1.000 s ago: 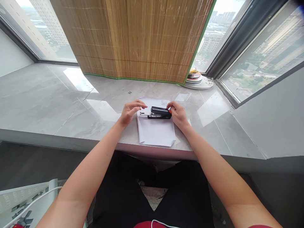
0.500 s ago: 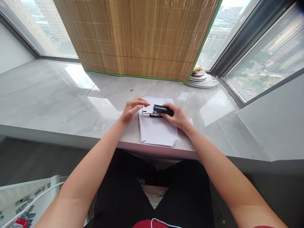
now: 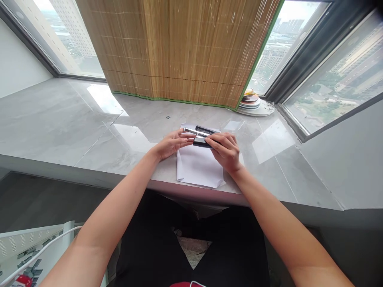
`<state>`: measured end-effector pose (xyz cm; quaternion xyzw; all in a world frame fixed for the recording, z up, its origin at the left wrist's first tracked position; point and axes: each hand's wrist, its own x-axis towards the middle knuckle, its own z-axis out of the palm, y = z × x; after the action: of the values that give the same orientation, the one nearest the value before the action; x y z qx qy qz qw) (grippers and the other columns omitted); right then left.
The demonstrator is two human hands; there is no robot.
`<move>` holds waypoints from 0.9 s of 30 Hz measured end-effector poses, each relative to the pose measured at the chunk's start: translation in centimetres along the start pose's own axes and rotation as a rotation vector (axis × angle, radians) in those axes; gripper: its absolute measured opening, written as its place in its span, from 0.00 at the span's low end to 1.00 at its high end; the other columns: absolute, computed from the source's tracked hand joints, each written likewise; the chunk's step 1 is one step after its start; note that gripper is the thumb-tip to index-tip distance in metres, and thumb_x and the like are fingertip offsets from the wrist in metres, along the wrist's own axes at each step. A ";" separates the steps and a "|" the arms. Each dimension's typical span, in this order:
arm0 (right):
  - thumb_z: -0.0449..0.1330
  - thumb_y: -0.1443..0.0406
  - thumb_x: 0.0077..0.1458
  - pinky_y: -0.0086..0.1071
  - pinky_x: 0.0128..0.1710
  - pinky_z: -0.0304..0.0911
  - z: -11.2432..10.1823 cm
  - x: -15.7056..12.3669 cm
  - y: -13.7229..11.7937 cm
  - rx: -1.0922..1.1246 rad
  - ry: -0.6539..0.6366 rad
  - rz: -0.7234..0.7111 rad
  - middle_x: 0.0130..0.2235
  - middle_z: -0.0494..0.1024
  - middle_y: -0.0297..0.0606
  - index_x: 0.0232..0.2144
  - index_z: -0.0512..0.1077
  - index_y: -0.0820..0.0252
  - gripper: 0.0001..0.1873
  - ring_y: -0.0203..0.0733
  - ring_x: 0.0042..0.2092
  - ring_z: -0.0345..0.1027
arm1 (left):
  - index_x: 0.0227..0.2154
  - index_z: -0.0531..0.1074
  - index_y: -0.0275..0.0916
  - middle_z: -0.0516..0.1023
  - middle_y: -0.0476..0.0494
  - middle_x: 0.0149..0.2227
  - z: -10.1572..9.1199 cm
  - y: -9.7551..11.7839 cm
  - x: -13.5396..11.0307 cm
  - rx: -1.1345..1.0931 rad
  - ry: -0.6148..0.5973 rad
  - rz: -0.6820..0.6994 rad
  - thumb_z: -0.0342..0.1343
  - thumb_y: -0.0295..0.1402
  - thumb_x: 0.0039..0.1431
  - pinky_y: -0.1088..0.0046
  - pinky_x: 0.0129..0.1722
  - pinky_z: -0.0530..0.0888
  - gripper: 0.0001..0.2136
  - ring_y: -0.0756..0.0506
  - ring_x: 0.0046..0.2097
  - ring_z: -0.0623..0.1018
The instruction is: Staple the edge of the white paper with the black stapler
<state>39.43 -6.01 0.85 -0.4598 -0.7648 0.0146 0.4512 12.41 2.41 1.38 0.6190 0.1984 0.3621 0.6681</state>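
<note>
- a pale grey, stone-look ledge (image 3: 54, 127) runs across the view below the windows, its front edge facing the seated person.
- a bamboo blind (image 3: 179, 48) with a green border hangs over the far side of the ledge, straight ahead of the person.
- white paper (image 3: 199, 167) lies near the front edge, in line with the person's middle; its far part sits beneath the stapler and the hands.
- a stack of plates (image 3: 250, 103) stands at the far right, by the window corner, well apart from the hands.
- the right hand (image 3: 226, 150) is closed around the right end of the stapler, palm mostly turned away from view.
- the left hand (image 3: 171, 144) comes in from the other side, fingers partly curled, the tips at the stapler's left end; whether they pinch it or only touch it, i cannot tell.
- the black stapler (image 3: 202, 142) is over the far part of the paper, between the two hands, its long axis running left to right. its two black halves are spread apart, and the right hand covers more of it.
- a thin metal rail (image 3: 190, 130) juts out of the stapler, pointing left towards the left fingertips.
- small grey bits (image 3: 168, 117) lie on the ledge beyond the left hand, too small to identify.
</note>
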 end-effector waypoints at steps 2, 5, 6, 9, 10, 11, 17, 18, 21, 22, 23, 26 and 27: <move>0.57 0.55 0.75 0.60 0.66 0.63 0.2 -0.2 0.2 -0.024 -0.062 -0.025 0.51 0.87 0.39 0.48 0.85 0.39 0.14 0.56 0.57 0.79 | 0.55 0.82 0.38 0.86 0.30 0.56 0.0 0.5 -0.3 -0.054 -0.004 -0.031 0.71 0.39 0.65 0.51 0.64 0.80 0.18 0.32 0.61 0.84; 0.56 0.56 0.76 0.59 0.66 0.64 0.5 -0.5 0.4 -0.062 -0.110 -0.050 0.51 0.87 0.37 0.49 0.85 0.38 0.16 0.54 0.58 0.79 | 0.56 0.83 0.39 0.86 0.31 0.57 -0.1 0.8 -0.5 -0.107 0.012 -0.065 0.70 0.38 0.67 0.54 0.65 0.79 0.17 0.34 0.62 0.84; 0.56 0.56 0.76 0.58 0.66 0.64 0.6 -0.6 0.4 -0.071 -0.120 -0.052 0.50 0.87 0.36 0.49 0.85 0.37 0.15 0.54 0.58 0.79 | 0.55 0.84 0.39 0.86 0.31 0.57 -0.2 0.8 -0.5 -0.100 0.006 -0.068 0.70 0.39 0.67 0.54 0.66 0.80 0.17 0.34 0.62 0.84; 0.57 0.56 0.76 0.58 0.66 0.65 0.6 -0.4 0.1 -0.075 -0.109 -0.043 0.49 0.87 0.36 0.49 0.84 0.37 0.14 0.53 0.58 0.79 | 0.53 0.85 0.38 0.85 0.30 0.58 -0.5 0.3 -0.4 -0.061 -0.019 -0.062 0.71 0.38 0.66 0.53 0.66 0.80 0.16 0.32 0.63 0.83; 0.57 0.56 0.76 0.58 0.65 0.66 0.6 -0.3 -0.1 -0.071 -0.078 -0.036 0.49 0.87 0.37 0.49 0.84 0.38 0.14 0.54 0.57 0.79 | 0.53 0.85 0.37 0.85 0.30 0.58 -0.7 0.1 -0.3 -0.060 -0.019 -0.061 0.72 0.37 0.65 0.52 0.67 0.80 0.16 0.32 0.63 0.83; 0.57 0.56 0.75 0.58 0.64 0.67 0.5 -0.2 -0.2 -0.064 -0.028 -0.026 0.49 0.86 0.39 0.48 0.84 0.39 0.14 0.55 0.56 0.79 | 0.52 0.85 0.37 0.85 0.30 0.58 -0.9 -0.2 -0.2 -0.069 -0.008 -0.064 0.73 0.36 0.64 0.52 0.67 0.79 0.16 0.31 0.63 0.83; 0.69 0.54 0.61 0.48 0.45 0.75 -0.4 0.6 0.1 0.109 0.140 0.226 0.44 0.84 0.43 0.47 0.81 0.50 0.14 0.54 0.45 0.78 | 0.48 0.83 0.36 0.86 0.32 0.56 -2.3 -1.5 0.6 -0.188 0.309 -0.029 0.72 0.32 0.65 0.55 0.71 0.77 0.11 0.36 0.62 0.85; 0.71 0.55 0.58 0.46 0.43 0.74 -0.4 0.6 0.3 0.160 0.078 0.247 0.42 0.84 0.41 0.46 0.81 0.51 0.15 0.53 0.42 0.78 | 0.48 0.82 0.37 0.87 0.33 0.56 -2.4 -1.5 0.7 -0.189 0.361 0.000 0.72 0.32 0.65 0.56 0.70 0.77 0.11 0.37 0.61 0.85; 0.73 0.58 0.54 0.44 0.44 0.73 -0.1 0.5 0.8 0.286 -0.121 0.236 0.40 0.85 0.39 0.42 0.82 0.54 0.14 0.50 0.41 0.78 | 0.47 0.81 0.38 0.87 0.34 0.55 -2.4 -1.3 0.8 -0.150 0.415 0.054 0.76 0.37 0.62 0.62 0.63 0.82 0.16 0.40 0.57 0.87; 0.73 0.58 0.54 0.44 0.44 0.73 0.0 0.5 0.9 0.308 -0.173 0.229 0.41 0.85 0.39 0.42 0.82 0.54 0.13 0.49 0.41 0.78 | 0.48 0.80 0.38 0.87 0.34 0.55 -2.3 -1.2 0.7 -0.129 0.406 0.059 0.77 0.40 0.60 0.64 0.58 0.84 0.19 0.41 0.54 0.88; 0.73 0.59 0.54 0.43 0.45 0.73 0.2 0.5 0.9 0.322 -0.214 0.227 0.41 0.86 0.39 0.42 0.82 0.55 0.13 0.49 0.42 0.78 | 0.49 0.80 0.39 0.87 0.33 0.56 -2.2 -1.1 0.7 -0.106 0.390 0.062 0.79 0.43 0.57 0.67 0.52 0.85 0.22 0.43 0.49 0.88; 0.73 0.55 0.57 0.44 0.46 0.73 0.2 0.7 0.9 0.335 -0.253 0.205 0.45 0.86 0.41 0.45 0.83 0.54 0.16 0.50 0.46 0.79 | 0.51 0.78 0.40 0.87 0.33 0.55 -2.0 -0.6 0.5 -0.034 0.340 0.093 0.81 0.47 0.51 0.76 0.29 0.78 0.30 0.49 0.34 0.85; 0.72 0.54 0.60 0.44 0.48 0.73 0.2 0.8 0.9 0.324 -0.215 0.184 0.46 0.86 0.42 0.47 0.82 0.53 0.16 0.51 0.48 0.78 | 0.52 0.78 0.41 0.87 0.34 0.54 -1.8 -0.4 0.4 -0.015 0.330 0.110 0.82 0.48 0.49 0.77 0.24 0.74 0.31 0.51 0.31 0.83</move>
<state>39.77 -4.87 0.92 -0.4449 -0.7510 0.2274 0.4317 11.46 3.97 0.74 0.5562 0.2686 0.4961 0.6102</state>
